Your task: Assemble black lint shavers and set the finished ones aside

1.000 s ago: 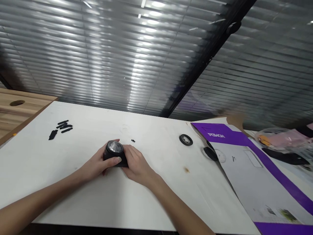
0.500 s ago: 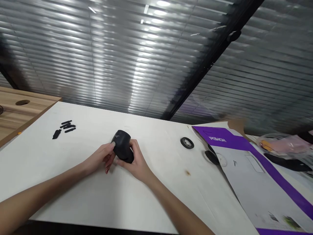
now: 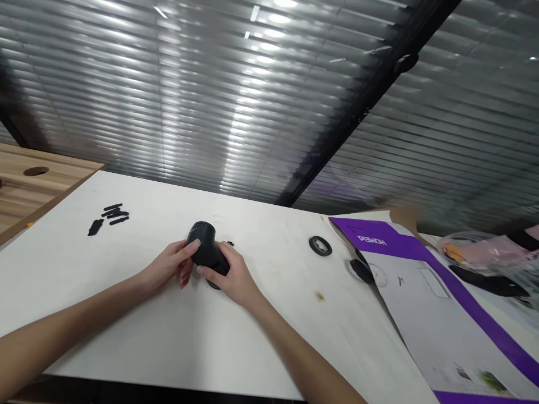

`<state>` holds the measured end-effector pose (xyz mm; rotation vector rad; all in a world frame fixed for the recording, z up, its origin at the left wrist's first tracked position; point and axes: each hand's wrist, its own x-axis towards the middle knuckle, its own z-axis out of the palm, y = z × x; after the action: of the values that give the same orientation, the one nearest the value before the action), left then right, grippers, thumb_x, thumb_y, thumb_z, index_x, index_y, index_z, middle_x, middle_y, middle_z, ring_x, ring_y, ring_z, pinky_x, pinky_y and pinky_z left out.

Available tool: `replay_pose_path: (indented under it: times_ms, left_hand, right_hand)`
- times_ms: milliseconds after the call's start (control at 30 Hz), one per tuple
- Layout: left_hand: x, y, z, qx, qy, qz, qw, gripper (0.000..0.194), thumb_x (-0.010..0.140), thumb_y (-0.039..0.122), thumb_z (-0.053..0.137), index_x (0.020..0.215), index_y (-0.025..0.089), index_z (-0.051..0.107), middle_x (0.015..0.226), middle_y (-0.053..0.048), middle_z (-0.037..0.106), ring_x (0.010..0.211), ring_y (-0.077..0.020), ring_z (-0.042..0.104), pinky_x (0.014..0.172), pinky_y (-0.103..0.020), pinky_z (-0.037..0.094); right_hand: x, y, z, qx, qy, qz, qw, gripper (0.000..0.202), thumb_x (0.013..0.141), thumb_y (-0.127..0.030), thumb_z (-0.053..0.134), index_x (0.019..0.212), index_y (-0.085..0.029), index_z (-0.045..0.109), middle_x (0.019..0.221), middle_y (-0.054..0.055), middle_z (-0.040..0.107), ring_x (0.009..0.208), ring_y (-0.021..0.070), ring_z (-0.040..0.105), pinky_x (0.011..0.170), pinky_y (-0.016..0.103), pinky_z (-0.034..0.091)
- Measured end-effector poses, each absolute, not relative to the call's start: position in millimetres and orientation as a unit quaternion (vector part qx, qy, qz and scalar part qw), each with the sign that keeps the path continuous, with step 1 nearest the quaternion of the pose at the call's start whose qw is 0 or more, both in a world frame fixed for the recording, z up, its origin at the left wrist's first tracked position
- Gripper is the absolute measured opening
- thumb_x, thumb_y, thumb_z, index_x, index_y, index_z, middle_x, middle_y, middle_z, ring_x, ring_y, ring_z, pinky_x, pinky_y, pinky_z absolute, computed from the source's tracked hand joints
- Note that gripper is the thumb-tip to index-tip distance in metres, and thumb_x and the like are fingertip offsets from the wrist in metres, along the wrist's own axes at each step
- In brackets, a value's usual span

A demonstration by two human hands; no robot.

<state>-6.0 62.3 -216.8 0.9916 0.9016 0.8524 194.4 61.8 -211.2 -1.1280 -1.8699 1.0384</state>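
A small black device (image 3: 205,251), a rounded body that showed a metal mesh head a second ago, lies between both hands at the middle of the white table (image 3: 261,325). My right hand (image 3: 229,275) grips its near end from below and the right. My left hand (image 3: 170,265) touches its left side with the thumb tip. The mesh head is turned away and hidden. A tiny black part (image 3: 230,243) lies just behind the device.
Several small black pieces (image 3: 108,216) lie at the far left. A black ring (image 3: 320,246) and a black oval part (image 3: 362,270) sit to the right, beside a purple and white flattened box (image 3: 442,297). A plastic bag (image 3: 484,249) lies far right. A wooden desk (image 3: 25,185) adjoins on the left.
The device has been turned over in my hands: its mesh head faced me a second ago, now the black body does. Both hands stayed in place around it.
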Motion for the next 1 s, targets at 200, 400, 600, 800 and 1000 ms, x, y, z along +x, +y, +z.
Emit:
replay_pose_path:
  times_ms: [200, 400, 600, 800, 1000]
  left_hand:
    - [-6, 67, -220, 0.345, 0.41, 0.41, 0.738, 0.073, 0.087, 0.081, 0.059, 0.05, 0.023, 0.037, 0.045, 0.004, 0.033, 0.044, -0.0105, 0.038, 0.048, -0.026, 0.044]
    - [-5, 71, -211, 0.221, 0.398, 0.463, 0.76, 0.072, 0.09, 0.075, 0.063, 0.052, 0.023, 0.032, 0.047, 0.006, 0.029, 0.045, -0.0078, 0.035, 0.046, -0.021, 0.042]
    - [-2, 70, -202, 0.117, 0.381, 0.558, 0.728, 0.065, 0.098, 0.071, 0.052, 0.058, 0.023, 0.036, 0.048, 0.008, 0.028, 0.043, -0.0074, 0.031, 0.042, -0.02, 0.04]
    - [0, 70, -198, 0.084, 0.37, 0.566, 0.732, 0.063, 0.101, 0.066, 0.052, 0.058, 0.022, 0.037, 0.048, 0.007, 0.031, 0.042, -0.0071, 0.033, 0.042, -0.019, 0.043]
    - [0, 70, -201, 0.092, 0.369, 0.56, 0.736, 0.063, 0.1, 0.067, 0.053, 0.058, 0.023, 0.036, 0.048, 0.007, 0.031, 0.042, -0.0076, 0.035, 0.043, -0.02, 0.045]
  right_hand:
    - [192, 61, -209, -0.447, -0.679, 0.44, 0.382, 0.061, 0.081, -0.046, 0.083, 0.136, -0.025, 0.066, 0.124, 0.009, 0.075, 0.113, 0.0287, 0.071, 0.095, 0.045, 0.058]
    - [193, 64, -208, -0.51, -0.624, 0.452, 0.382, 0.07, 0.07, -0.046, 0.089, 0.133, -0.025, 0.069, 0.126, 0.01, 0.074, 0.08, 0.0195, 0.069, 0.077, 0.038, 0.06]
    - [199, 69, -210, -0.496, -0.577, 0.526, 0.382, 0.049, 0.082, -0.041, 0.077, 0.127, -0.023, 0.069, 0.109, 0.008, 0.079, 0.067, 0.0148, 0.067, 0.066, 0.031, 0.053]
    - [202, 71, -209, -0.482, -0.611, 0.508, 0.37, 0.033, 0.087, -0.034, 0.073, 0.119, -0.024, 0.071, 0.114, 0.007, 0.078, 0.083, 0.0178, 0.072, 0.081, 0.035, 0.056]
    - [203, 72, -212, -0.478, -0.66, 0.442, 0.374, 0.032, 0.086, -0.031, 0.071, 0.117, -0.024, 0.072, 0.115, 0.008, 0.077, 0.084, 0.0181, 0.069, 0.073, 0.033, 0.058]
